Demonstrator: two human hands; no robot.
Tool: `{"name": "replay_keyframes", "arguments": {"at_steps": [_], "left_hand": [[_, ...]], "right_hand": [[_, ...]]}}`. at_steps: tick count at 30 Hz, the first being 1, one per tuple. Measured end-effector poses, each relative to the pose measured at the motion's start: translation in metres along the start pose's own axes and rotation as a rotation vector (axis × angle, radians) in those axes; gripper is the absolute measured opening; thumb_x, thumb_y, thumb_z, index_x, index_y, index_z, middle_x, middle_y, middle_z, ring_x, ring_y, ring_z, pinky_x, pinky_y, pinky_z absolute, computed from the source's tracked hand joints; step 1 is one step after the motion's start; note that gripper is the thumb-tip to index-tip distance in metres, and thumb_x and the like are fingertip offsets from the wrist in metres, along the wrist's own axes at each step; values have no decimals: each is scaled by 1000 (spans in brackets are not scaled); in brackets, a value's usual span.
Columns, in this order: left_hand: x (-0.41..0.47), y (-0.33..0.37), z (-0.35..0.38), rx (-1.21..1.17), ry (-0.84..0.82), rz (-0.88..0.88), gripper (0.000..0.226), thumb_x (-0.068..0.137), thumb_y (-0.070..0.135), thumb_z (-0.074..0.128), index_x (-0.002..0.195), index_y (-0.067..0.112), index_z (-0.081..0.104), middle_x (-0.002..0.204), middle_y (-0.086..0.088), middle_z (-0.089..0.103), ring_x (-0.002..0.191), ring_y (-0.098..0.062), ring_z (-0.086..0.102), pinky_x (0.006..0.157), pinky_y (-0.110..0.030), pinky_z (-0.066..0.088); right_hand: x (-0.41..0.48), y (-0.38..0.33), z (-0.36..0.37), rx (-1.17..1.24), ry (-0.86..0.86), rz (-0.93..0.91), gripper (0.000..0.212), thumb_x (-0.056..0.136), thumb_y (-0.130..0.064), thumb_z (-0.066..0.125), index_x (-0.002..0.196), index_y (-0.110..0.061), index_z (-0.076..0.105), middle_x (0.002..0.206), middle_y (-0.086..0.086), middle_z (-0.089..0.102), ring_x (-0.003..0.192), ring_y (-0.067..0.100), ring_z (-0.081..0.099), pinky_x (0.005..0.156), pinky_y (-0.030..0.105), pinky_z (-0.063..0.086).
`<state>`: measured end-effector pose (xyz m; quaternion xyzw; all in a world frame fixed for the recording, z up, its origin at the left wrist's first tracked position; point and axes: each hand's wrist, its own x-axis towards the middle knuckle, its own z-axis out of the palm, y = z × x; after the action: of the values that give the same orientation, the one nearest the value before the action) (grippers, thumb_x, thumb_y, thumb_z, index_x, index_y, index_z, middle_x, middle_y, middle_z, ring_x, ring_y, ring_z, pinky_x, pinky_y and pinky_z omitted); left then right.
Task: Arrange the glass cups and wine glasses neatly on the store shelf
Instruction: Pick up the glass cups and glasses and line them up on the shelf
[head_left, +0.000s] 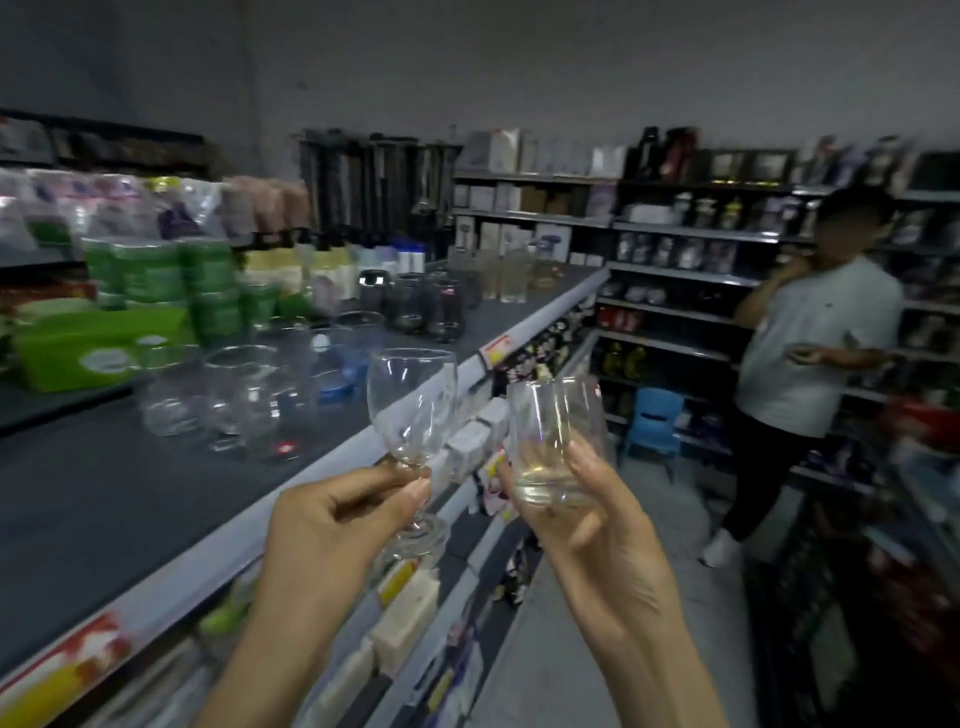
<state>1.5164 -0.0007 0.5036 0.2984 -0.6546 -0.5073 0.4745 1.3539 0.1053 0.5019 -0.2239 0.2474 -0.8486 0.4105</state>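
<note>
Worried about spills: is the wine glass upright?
Upright: the wine glass has its bowl above its foot, stem pinched by the left hand.

A dim grey wall (467, 62) is rising at twelve o'clock. Stocked shelving (675, 234) is lining it toward two o'clock. A blue plastic stool (655, 421) is sitting on the pale floor (597, 649) at four o'clock, where a person (800, 364) is standing.

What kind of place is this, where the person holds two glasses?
Most likely a household goods store. Long shelf rows carry packaged goods, a price tag strip runs along the shelf edge, and the left hand holds a wine glass and the right hand a glass cup beside it.
</note>
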Motion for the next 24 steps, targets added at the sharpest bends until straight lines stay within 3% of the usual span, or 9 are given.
{"name": "replay_keyframes", "arguments": {"at_steps": [3,5,7,9,12,16,20,22,24], "left_hand": [[23,-10,57,-17,-38,15,17,78,10,85,79,26,83,80,12,80,74,4,73,66,-5,51],[41,-16,99,-28,-65,47,24,77,9,85,69,31,80,76,14,79,70,7,71,65,-4,50],[63,-22,145,-25,-93,77,23,79,8,85,72,29,79,74,17,78,68,9,70,64,-3,49],[90,-30,195,-6,-119,115,21,81,7,84,77,28,79,75,18,78,68,9,69,65,-3,49],[134,-45,270,7,-129,138,19,82,12,84,83,30,79,79,20,78,74,7,72,68,-4,50],[182,-68,355,-12,-127,123,16,82,14,84,91,26,79,79,25,77,76,10,71,67,-3,49],[227,-85,419,-31,-141,67,16,83,10,83,90,24,79,80,20,78,76,5,72,65,-5,50],[254,-93,446,-10,-136,64,14,84,9,82,89,22,80,81,16,79,76,2,73,65,-8,52],[283,-103,470,4,-127,51,13,84,10,82,88,22,80,81,11,80,75,-2,74,64,-11,54]], "right_hand": [[17,-33,-40,-99,40,-54,33,86,-4,68,118,-2,75,116,12,76,109,28,74,113,66,41],[36,-55,-69,-170,71,-93,25,81,-2,74,106,-6,80,108,7,78,101,26,76,111,65,44],[63,-78,-100,-202,106,-141,39,75,-10,84,113,-8,77,107,4,79,99,25,77,105,61,51],[95,-104,-130,-276,148,-170,60,63,-20,94,120,-12,75,106,1,79,98,23,76,92,48,59],[148,-146,-178,-369,194,-194,67,63,-20,90,127,-18,69,104,-7,80,102,17,76,84,31,58],[219,-193,-237,-459,163,-211,62,70,-21,89,129,-18,69,112,-2,77,102,17,74,81,26,58],[284,-226,-289,-524,189,-208,55,70,-14,93,122,-20,73,117,9,76,106,28,74,87,35,59],[320,-238,-312,-585,218,-207,69,66,-26,97,130,-25,69,124,6,75,116,28,71,103,48,54],[358,-248,-333,-606,241,-204,82,60,-33,98,134,-24,64,126,7,74,118,27,71,109,55,49]]}}
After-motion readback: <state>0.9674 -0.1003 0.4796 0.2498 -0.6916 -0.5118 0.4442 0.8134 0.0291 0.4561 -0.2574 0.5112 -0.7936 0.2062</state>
